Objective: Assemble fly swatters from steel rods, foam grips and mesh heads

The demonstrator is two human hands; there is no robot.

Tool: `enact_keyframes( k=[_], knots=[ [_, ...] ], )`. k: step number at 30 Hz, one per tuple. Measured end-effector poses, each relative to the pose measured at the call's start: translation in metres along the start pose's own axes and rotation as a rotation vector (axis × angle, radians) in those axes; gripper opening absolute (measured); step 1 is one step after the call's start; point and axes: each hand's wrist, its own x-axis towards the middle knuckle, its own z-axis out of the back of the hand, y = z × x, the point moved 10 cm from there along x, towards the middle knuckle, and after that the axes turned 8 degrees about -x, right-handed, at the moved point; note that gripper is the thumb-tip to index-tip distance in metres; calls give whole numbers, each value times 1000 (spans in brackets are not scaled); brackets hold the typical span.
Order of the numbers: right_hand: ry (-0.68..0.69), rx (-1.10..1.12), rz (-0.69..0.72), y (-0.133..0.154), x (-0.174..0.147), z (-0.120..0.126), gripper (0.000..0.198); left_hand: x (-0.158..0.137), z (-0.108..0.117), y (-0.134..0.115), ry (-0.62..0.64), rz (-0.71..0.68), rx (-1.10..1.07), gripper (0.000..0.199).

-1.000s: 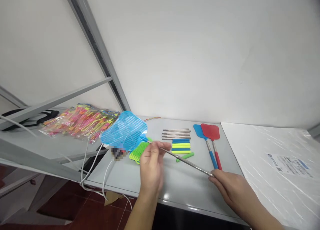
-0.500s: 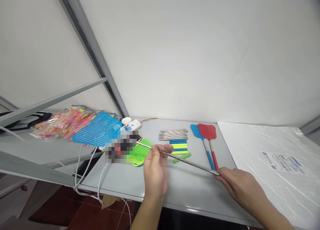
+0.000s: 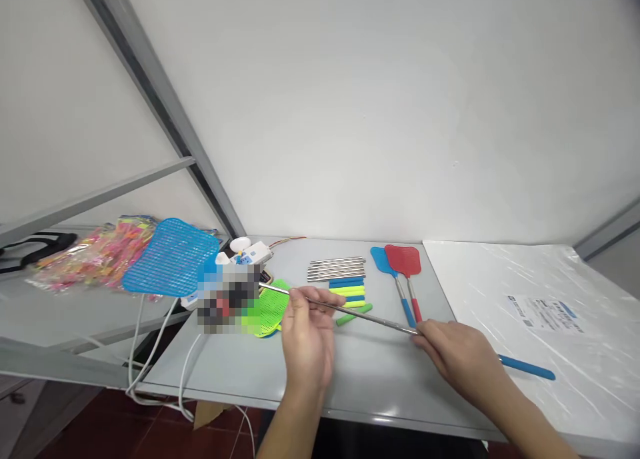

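Observation:
A long fly swatter spans both hands, its blue mesh head (image 3: 173, 258) raised at the left and its blue grip (image 3: 527, 367) sticking out at the right. My left hand (image 3: 307, 329) supports the thin metal rod (image 3: 367, 318) under the thumb, palm up with the fingers partly straight. Further down the rod, my right hand (image 3: 455, 352) is closed around it. A blurred patch hides where head and rod join. Behind the hands lie several metal rods (image 3: 336, 270), blue and yellow grips (image 3: 347, 291) and a loose green grip (image 3: 354, 314).
A red fly swatter (image 3: 404, 259) overlaps a blue fly swatter (image 3: 383, 259) on the table. Green swatter heads (image 3: 270, 309) lie left of my left hand. A power strip (image 3: 253, 254), bagged colourful items (image 3: 120, 246) and a metal frame (image 3: 165, 106) stand leftward; a plastic-wrapped white sheet (image 3: 500, 272) lies right.
The swatter's head has turned to face me more broadly, and its blue grip now shows beyond my right hand. The view has shifted slightly right; both hands keep hold of the rod.

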Motion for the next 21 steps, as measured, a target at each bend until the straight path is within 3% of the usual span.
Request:
enact_keyframes(
  k=[6, 9, 11, 13, 17, 21],
  knots=[
    [11, 18, 6, -12, -9, -5, 30, 29, 13, -75, -63, -231, -50, 31],
    [11, -4, 1, -22, -17, -7, 31, 41, 21, -86, -97, -234, -67, 33],
    [-4, -19, -6, -21, -15, -4, 30, 37, 23, -76, -121, -243, -72, 33],
    [-16, -18, -11, -16, -9, 1, 28, 25, 18, -52, -108, -193, -61, 36],
    [-36, -4, -7, 0, 6, 7, 28, -4, -3, 12, 29, 86, 24, 29],
    [-29, 26, -4, 9, 11, 5, 27, -11, -9, 15, 55, 67, 36, 28]
  ],
)
